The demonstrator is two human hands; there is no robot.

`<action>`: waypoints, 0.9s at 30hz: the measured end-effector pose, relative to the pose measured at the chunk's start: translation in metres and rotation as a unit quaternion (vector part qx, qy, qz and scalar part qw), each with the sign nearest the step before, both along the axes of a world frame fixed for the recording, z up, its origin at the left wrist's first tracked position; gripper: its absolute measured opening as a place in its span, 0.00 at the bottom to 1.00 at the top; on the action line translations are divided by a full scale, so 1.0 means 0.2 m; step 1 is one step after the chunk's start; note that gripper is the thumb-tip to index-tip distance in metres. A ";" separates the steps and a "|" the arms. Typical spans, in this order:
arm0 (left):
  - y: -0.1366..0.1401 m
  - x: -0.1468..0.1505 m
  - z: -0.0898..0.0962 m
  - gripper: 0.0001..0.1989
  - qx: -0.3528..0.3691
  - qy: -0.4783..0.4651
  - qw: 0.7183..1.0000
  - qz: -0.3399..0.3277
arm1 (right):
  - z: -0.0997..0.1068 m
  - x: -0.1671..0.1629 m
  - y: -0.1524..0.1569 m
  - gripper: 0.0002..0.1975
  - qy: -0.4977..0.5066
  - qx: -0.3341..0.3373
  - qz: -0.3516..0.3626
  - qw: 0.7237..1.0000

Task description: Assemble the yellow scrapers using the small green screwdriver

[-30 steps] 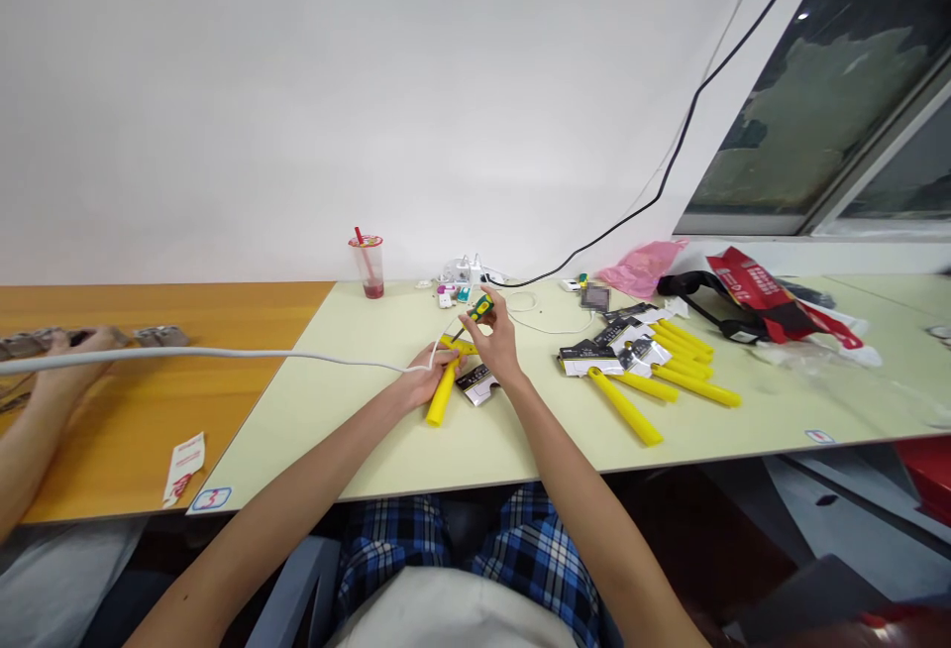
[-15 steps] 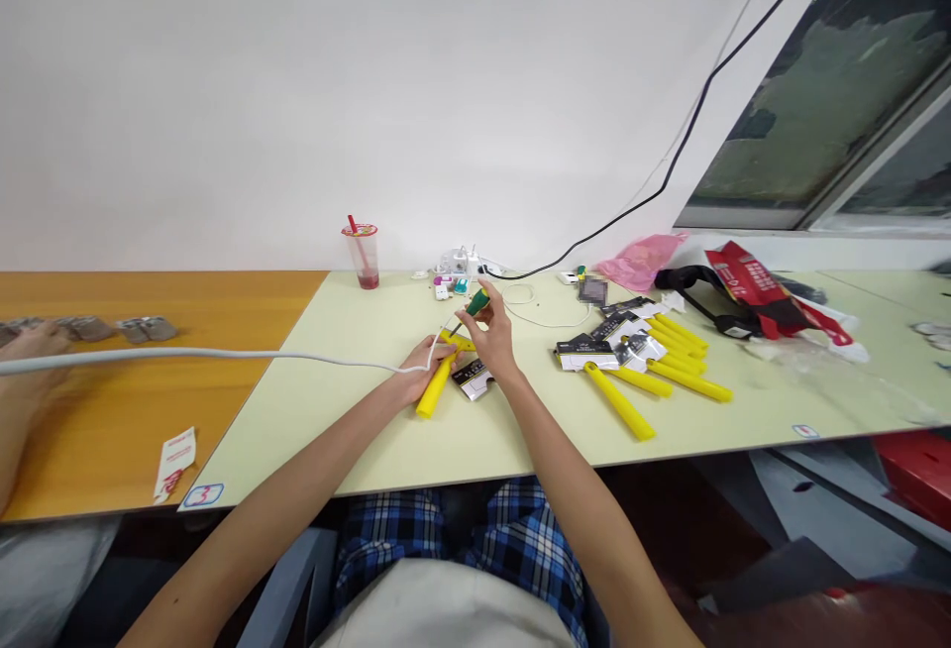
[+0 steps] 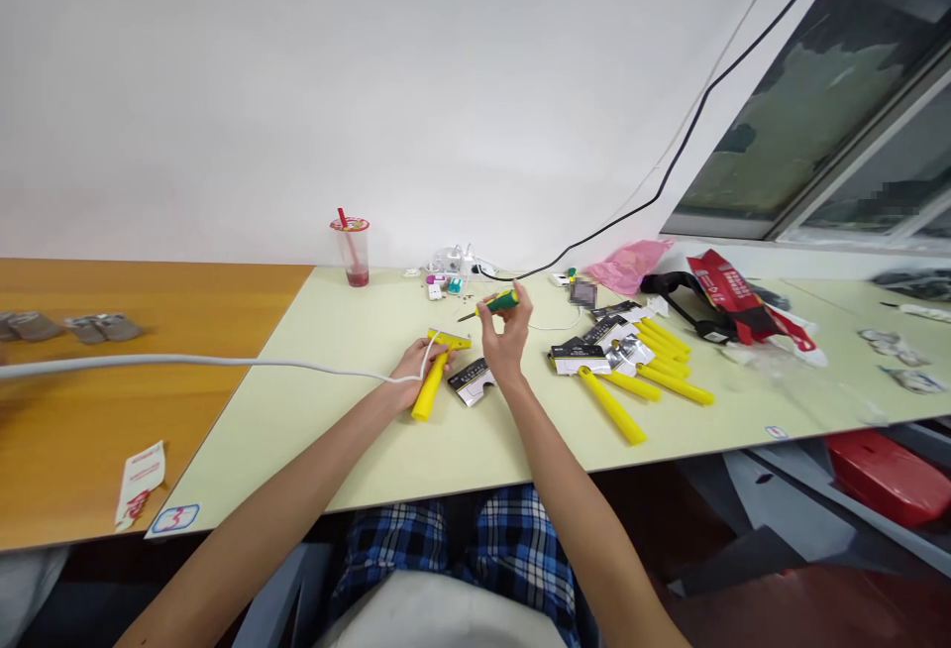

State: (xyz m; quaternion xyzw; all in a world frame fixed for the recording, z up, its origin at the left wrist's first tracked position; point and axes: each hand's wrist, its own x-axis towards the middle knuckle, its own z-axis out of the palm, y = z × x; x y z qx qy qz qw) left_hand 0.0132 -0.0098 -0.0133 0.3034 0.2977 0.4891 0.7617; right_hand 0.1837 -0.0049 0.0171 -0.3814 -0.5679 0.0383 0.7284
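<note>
Head view: left hand [image 3: 413, 363] is gripping a yellow T-shaped tool [image 3: 429, 392]; right hand [image 3: 508, 343] is holding a screwdriver [image 3: 502, 302] at the tool's two o'clock.

The counter [image 3: 386, 475] is pale yellow-green, with a sticker [image 3: 176, 518] on its near left corner. A cup [image 3: 355, 260] with a red straw stands near the wall. A white power strip [image 3: 449, 260] sits to its right. A black-and-white packet [image 3: 468, 385] lies around the middle. Further right is a messy pile of yellow handles [image 3: 613, 408] — some cross over others. A brown wooden counter [image 3: 223, 321] on the left holds gray lumps [image 3: 104, 328] and a paper [image 3: 141, 478].
</note>
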 end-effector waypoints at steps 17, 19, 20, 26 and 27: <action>0.01 0.00 -0.01 0.17 -0.028 -0.016 0.999 0.007 | -0.20 0.24 0.19 0.41 0.110 -0.181 -0.024 0.977; 0.01 0.00 -0.01 0.18 -0.026 -0.018 0.999 0.007 | -0.21 0.25 0.20 0.41 0.117 -0.184 -0.023 0.976; 0.01 0.00 -0.01 0.18 -0.026 -0.021 0.999 0.007 | -0.22 0.25 0.20 0.41 0.120 -0.183 -0.020 0.975; 0.00 0.00 -0.01 0.17 -0.028 -0.035 0.999 0.005 | -0.23 0.24 0.19 0.41 0.118 -0.181 -0.001 0.976; 0.00 0.00 -0.01 0.17 -0.027 -0.036 0.999 0.007 | -0.23 0.24 0.20 0.41 0.118 -0.182 0.003 0.976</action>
